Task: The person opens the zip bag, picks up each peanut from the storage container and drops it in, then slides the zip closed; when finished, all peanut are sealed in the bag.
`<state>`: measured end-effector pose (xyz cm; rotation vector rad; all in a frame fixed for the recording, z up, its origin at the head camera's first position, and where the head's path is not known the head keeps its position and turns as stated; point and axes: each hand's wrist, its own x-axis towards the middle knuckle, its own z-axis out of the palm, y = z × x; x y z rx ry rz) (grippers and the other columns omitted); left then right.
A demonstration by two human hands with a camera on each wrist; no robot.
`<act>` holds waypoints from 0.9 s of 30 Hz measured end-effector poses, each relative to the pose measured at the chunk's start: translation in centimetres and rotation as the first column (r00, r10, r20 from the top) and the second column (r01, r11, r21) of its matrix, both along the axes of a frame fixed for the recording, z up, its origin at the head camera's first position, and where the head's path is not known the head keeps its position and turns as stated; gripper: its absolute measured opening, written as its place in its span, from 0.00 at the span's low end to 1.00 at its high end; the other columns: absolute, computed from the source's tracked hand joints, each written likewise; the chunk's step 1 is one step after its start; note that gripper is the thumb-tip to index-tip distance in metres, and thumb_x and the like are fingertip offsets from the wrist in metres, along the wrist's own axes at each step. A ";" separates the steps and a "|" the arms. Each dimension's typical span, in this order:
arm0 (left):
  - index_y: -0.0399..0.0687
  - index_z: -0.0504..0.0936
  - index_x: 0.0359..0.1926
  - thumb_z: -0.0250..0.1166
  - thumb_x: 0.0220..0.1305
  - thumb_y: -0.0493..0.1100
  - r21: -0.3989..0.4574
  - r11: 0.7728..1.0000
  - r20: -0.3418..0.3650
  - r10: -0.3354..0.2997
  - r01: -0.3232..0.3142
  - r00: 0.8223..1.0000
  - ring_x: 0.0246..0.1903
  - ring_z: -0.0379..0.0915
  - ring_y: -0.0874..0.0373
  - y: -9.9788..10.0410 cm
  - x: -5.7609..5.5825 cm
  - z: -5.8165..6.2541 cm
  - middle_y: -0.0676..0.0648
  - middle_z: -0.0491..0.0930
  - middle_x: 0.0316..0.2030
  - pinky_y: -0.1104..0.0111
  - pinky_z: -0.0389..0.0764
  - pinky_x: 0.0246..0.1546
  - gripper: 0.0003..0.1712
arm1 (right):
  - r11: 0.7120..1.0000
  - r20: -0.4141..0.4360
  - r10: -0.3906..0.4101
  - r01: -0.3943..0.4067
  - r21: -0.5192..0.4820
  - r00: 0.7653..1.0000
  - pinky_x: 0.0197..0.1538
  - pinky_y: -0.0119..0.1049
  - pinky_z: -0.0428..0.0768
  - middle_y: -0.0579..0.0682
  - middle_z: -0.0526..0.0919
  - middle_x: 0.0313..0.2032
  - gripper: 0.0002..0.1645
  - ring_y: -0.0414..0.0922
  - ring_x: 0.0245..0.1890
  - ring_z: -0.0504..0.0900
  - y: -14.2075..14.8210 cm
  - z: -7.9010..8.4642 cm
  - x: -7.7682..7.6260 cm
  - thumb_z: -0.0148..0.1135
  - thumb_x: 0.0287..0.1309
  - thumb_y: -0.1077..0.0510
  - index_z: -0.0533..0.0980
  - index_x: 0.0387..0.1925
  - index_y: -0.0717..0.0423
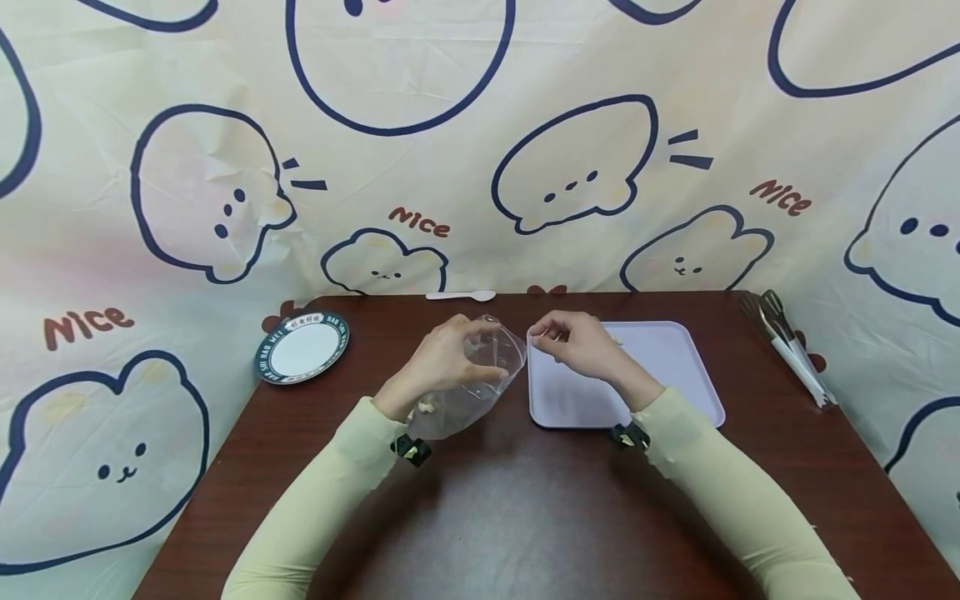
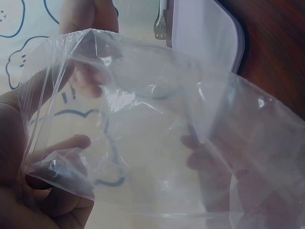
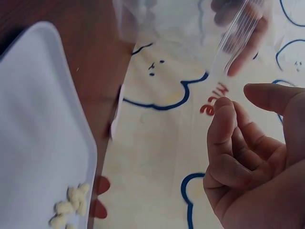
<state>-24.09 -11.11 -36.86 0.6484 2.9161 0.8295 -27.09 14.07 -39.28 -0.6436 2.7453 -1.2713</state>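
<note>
A clear plastic zip bag [image 1: 468,400] hangs from my left hand [image 1: 453,354], tilted above the table. The thumb and fingers are spread apart at its mouth, with the film [image 2: 143,119] stretched between them in the left wrist view. One small pale piece [image 1: 426,407] shows low in the bag. Just right of the bag's mouth is my right hand [image 1: 576,343], over the left edge of a pale lavender tray [image 1: 645,375]. Its fingers are bent and the thumb stands apart, with nothing visible between them. Several pale pieces [image 3: 71,205] lie in the tray's corner.
On the brown table [image 1: 517,517], a green-rimmed plate [image 1: 302,347] sits at the back left. A white spoon [image 1: 461,296] lies along the back edge. Utensils with white handles [image 1: 798,358] lie at the right edge. A printed cloth [image 1: 465,183] hangs behind.
</note>
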 end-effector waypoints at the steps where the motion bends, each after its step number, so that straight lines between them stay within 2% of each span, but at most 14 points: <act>1: 0.61 0.75 0.67 0.78 0.48 0.62 -0.001 1.000 0.001 0.002 -0.002 1.000 0.43 0.74 0.54 0.0 0.0 0.0 0.48 0.76 0.45 0.64 0.75 0.37 0.45 | 1.000 0.003 -0.008 0.008 0.000 1.000 0.28 0.38 0.76 0.47 0.84 0.31 0.10 0.44 0.24 0.79 0.2 -0.1 -0.1 0.63 0.64 0.48 0.83 0.43 0.47; 7: 0.61 0.75 0.67 0.78 0.47 0.62 0.000 1.000 0.014 0.006 -0.006 1.000 0.44 0.75 0.54 0.1 0.0 0.1 0.48 0.76 0.45 0.63 0.75 0.39 0.45 | 0.999 -0.007 -0.049 0.049 0.003 0.999 0.29 0.36 0.77 0.49 0.85 0.33 0.11 0.42 0.25 0.81 1.8 -1.7 -1.4 0.65 0.63 0.51 0.83 0.42 0.52; 15: 0.61 0.75 0.67 0.78 0.47 0.62 0.000 1.000 0.006 -0.004 0.004 1.000 0.41 0.73 0.55 0.0 0.0 0.0 0.48 0.76 0.44 0.65 0.73 0.37 0.45 | 0.988 0.003 -0.129 0.128 0.081 0.992 0.32 0.35 0.75 0.50 0.85 0.33 0.09 0.43 0.29 0.79 3.8 -4.6 -3.5 0.65 0.63 0.51 0.83 0.39 0.51; 27: 0.61 0.76 0.67 0.78 0.48 0.62 0.008 1.000 0.015 -0.001 0.001 1.000 0.42 0.74 0.55 -0.1 -0.1 -0.2 0.49 0.75 0.43 0.63 0.75 0.37 0.44 | 0.963 0.027 -0.193 0.184 0.198 0.981 0.34 0.35 0.73 0.52 0.85 0.34 0.11 0.46 0.33 0.78 5.6 -6.4 -4.6 0.65 0.61 0.52 0.83 0.38 0.54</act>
